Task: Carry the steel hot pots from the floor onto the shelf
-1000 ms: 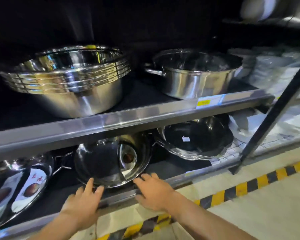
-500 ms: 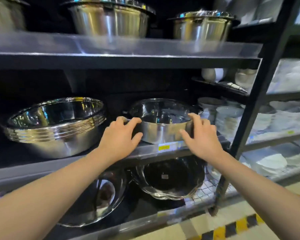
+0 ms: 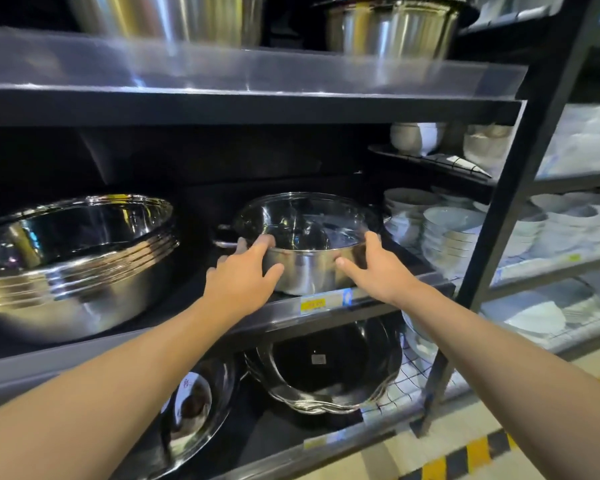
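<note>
Head view: a shiny round steel hot pot with side loop handles point(image 3: 309, 252) stands on the dark middle shelf with a metal front lip point(image 3: 284, 315), just behind a yellow price label point(image 3: 313, 304) on that lip. The left hand point(image 3: 241, 280) lies against the pot's left wall, fingers spread, fingertips at the rim beside the left loop handle. The right hand point(image 3: 378, 268) presses the pot's right wall, fingers spread, thumb pointing inward along the steel. Both hands are open-palmed and flat on the pot, one per side. Well to the left of the left hand sits a stack of wide polished steel basins point(image 3: 73, 258). Beyond the right hand, white ceramic bowls point(image 3: 451, 233) stand in stacks. Below both forearms, scalloped steel pans point(image 3: 326, 368) lean on the bottom shelf.
</note>
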Motion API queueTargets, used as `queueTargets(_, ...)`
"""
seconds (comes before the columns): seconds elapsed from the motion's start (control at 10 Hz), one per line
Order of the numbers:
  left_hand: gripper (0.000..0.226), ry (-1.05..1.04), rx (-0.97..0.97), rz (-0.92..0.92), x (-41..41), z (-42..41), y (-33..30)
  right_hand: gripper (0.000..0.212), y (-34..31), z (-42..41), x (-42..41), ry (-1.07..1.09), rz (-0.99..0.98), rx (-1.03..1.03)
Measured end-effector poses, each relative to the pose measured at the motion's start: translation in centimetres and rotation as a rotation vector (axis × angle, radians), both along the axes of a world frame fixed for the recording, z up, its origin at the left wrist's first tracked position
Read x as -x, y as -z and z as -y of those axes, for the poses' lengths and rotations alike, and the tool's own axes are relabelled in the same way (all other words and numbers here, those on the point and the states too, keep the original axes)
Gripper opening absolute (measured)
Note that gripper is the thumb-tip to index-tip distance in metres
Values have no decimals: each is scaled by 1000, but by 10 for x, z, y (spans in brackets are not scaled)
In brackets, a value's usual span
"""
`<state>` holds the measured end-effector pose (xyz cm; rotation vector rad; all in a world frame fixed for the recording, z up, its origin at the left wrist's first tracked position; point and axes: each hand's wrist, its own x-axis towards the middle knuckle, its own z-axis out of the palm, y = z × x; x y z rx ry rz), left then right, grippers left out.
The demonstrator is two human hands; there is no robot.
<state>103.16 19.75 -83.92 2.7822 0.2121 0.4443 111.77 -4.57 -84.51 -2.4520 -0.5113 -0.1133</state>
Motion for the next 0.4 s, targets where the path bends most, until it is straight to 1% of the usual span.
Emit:
queueTargets(0.1,39,21,-8,-34,1,-5,-2,79,-3,4,4,-5,-3,30)
queueTargets(0.2,47,52,-62,-50,9,-14,-8,75,-8,4,7,44,7,165)
queueTargets(0.3,58,78,-134,-108,23,-17,-25,73,-19,-8,24,156,45,281)
queueTargets(0.4,60,23,-186,-186,32,-23,-54,63,-47,-19,42,117,60,378)
